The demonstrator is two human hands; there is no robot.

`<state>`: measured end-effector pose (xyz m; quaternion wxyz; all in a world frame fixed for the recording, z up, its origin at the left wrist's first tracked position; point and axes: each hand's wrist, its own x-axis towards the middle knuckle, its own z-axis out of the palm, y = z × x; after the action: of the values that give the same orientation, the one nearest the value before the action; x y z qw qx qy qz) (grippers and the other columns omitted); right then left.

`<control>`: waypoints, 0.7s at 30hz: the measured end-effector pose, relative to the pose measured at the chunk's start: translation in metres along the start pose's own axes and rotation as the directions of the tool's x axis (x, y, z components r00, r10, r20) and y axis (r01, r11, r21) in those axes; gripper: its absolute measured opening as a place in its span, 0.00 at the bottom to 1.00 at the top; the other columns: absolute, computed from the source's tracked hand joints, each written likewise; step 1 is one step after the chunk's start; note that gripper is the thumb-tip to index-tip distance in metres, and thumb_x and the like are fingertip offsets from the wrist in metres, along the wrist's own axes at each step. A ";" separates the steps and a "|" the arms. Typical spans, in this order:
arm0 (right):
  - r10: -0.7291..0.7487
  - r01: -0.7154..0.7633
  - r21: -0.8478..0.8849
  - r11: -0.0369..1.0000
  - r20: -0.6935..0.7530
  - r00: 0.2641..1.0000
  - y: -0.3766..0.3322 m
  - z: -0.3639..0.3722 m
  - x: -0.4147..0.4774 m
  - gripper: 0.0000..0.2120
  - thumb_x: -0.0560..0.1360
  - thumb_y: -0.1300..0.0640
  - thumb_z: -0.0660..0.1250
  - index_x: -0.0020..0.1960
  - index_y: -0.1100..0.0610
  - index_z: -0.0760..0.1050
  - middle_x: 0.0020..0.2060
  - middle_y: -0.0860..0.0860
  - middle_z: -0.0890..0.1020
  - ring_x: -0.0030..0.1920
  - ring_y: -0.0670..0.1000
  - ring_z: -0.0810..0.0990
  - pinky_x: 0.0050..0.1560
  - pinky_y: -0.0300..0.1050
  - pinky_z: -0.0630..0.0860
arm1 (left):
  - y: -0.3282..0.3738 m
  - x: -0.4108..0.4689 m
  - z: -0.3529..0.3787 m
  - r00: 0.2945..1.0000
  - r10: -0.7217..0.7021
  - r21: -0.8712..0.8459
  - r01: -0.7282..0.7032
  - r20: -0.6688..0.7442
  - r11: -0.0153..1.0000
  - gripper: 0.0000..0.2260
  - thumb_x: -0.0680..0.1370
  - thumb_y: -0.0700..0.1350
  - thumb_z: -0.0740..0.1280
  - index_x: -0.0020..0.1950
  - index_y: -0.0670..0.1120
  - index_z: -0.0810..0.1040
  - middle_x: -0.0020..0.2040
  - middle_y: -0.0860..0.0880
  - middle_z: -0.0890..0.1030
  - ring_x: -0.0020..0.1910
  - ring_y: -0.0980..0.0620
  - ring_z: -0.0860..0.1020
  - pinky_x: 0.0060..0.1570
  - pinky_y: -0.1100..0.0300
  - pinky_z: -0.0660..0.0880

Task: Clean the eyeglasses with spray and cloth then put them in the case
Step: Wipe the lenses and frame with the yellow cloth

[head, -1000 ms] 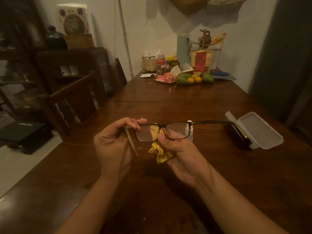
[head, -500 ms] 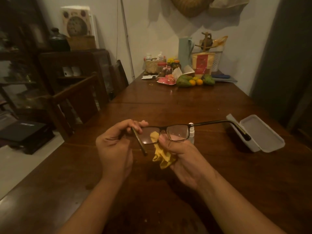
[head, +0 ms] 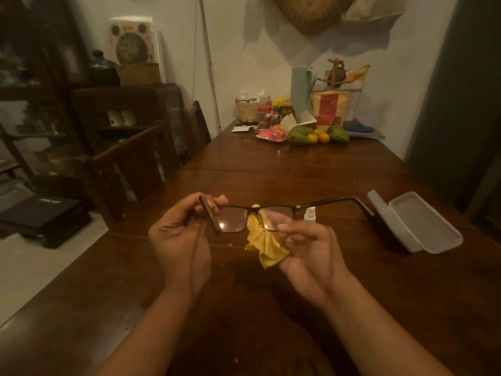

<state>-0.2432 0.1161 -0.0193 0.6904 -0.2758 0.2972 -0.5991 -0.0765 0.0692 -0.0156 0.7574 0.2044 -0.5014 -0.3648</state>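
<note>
Head view. A: How are the two hands posed?
B: Both are raised above the counter [head: 298, 172], with the forearms coming in from the bottom corners. The left hand [head: 181, 240] has its palm turned inward and its fingers [head: 217, 200] curled. It pinches the eyeglasses [head: 233, 219] at their left end, by the hinge. That temple slants down across the edge of the left lens.
A: And the right hand?
B: The right hand [head: 306, 253] is palm up, just below the eyeglasses' right lens. Its fingers are bent and it grips a yellow cloth [head: 264, 245]. The fingertips [head: 282, 226] sit behind the right lens and show through the glass. The cloth bunches under the bridge, and a tip of it pokes up between the lenses.
A: So the eyeglasses are off the counter?
B: Yes, held level between both hands, with the right temple stretched straight out to the right.
A: Count things for me.
B: Two hands, one pair of eyeglasses, one cloth. One small white spray bottle [head: 310, 214] stands upright on the counter just beyond the eyeglasses' right hinge. One pale case [head: 417, 226] lies open to the right of the eyeglasses, by the tip of the stretched temple. I cannot tell whether the tip touches it. Far beyond the eyeglasses, two oranges [head: 313, 137] lie between two green fruits [head: 298, 135]
</note>
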 end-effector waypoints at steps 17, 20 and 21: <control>-0.048 0.049 -0.102 0.994 0.014 0.999 -0.014 -0.015 0.005 0.21 0.69 0.64 0.68 0.62 0.62 0.79 0.50 0.56 0.87 0.44 0.51 0.86 0.41 0.45 0.84 | 0.009 0.003 -0.001 0.999 -0.035 0.038 0.035 -0.014 0.999 0.25 0.77 0.24 0.58 0.38 0.50 0.84 0.36 0.52 0.83 0.42 0.51 0.83 0.55 0.48 0.79; -0.008 0.015 -0.163 0.987 0.043 0.999 -0.012 -0.014 0.005 0.21 0.72 0.63 0.68 0.65 0.61 0.78 0.53 0.58 0.86 0.49 0.54 0.86 0.43 0.46 0.84 | 0.007 0.002 0.000 1.000 -0.026 0.051 0.026 0.011 0.998 0.18 0.76 0.22 0.57 0.44 0.40 0.81 0.37 0.51 0.83 0.43 0.48 0.83 0.55 0.46 0.78; -0.003 0.009 -0.175 0.985 0.039 0.999 -0.011 -0.014 0.006 0.21 0.71 0.63 0.68 0.65 0.61 0.78 0.53 0.57 0.86 0.48 0.54 0.86 0.43 0.45 0.84 | 0.007 0.002 0.001 1.000 -0.021 0.059 0.020 0.017 0.998 0.17 0.76 0.22 0.57 0.46 0.39 0.80 0.37 0.51 0.83 0.43 0.48 0.83 0.55 0.46 0.78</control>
<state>-0.2601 0.1088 -0.0205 0.6674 -0.3477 0.3345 -0.5673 -0.0742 0.0726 -0.0098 0.7428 0.2284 -0.5166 -0.3595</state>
